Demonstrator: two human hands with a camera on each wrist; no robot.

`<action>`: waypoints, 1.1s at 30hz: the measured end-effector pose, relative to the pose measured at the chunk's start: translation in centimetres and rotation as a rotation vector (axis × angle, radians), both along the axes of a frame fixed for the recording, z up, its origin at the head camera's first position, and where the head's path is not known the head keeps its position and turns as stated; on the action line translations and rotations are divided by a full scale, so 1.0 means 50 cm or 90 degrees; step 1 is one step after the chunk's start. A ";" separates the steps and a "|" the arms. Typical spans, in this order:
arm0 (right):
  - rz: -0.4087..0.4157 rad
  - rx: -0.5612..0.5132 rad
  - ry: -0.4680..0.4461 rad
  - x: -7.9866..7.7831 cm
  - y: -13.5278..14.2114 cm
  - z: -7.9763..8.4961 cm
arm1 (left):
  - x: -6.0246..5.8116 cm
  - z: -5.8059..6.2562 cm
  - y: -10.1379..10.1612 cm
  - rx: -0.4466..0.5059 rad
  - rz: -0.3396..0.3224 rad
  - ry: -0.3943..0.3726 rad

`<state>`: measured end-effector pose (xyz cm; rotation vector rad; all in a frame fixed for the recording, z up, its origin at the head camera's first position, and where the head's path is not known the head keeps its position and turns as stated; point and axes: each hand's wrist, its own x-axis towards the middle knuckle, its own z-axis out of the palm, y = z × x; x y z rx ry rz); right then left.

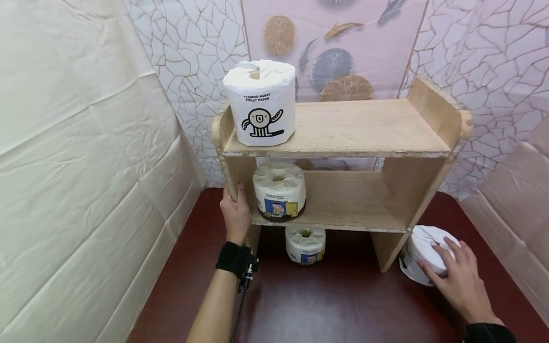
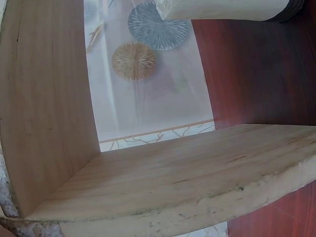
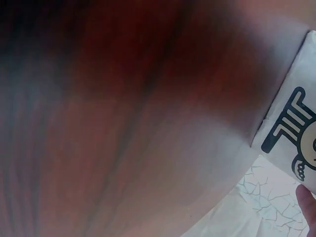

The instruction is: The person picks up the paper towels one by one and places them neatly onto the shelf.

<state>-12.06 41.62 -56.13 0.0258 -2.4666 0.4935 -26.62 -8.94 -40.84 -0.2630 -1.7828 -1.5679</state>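
The left hand (image 1: 236, 214) grips the pale wooden shelf unit (image 1: 351, 125) by its left upright. Right-hand (image 1: 459, 278) fingers lie spread on the white paper-wrapped cylindrical roll (image 1: 416, 251) beside the shelf's right side; clasping its sides would likely lift it more securely.

Bright head view, soft sheen on tabletop (image 1: 334, 309); right-wrist view hazy, dark upper left

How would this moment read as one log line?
Left hand: grips shelf, left side; Right hand: touches toilet roll beside shelf; On shelf: top roll, middle roll; Underneath: bottom roll
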 end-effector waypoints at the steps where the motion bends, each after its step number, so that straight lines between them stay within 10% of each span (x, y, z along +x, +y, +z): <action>1: 0.002 -0.001 0.010 0.001 0.000 -0.002 | 0.007 0.005 0.002 0.001 -0.002 0.006; 33: 0.083 -0.056 0.144 0.009 -0.011 0.025 | -0.005 -0.007 0.002 0.002 -0.001 0.037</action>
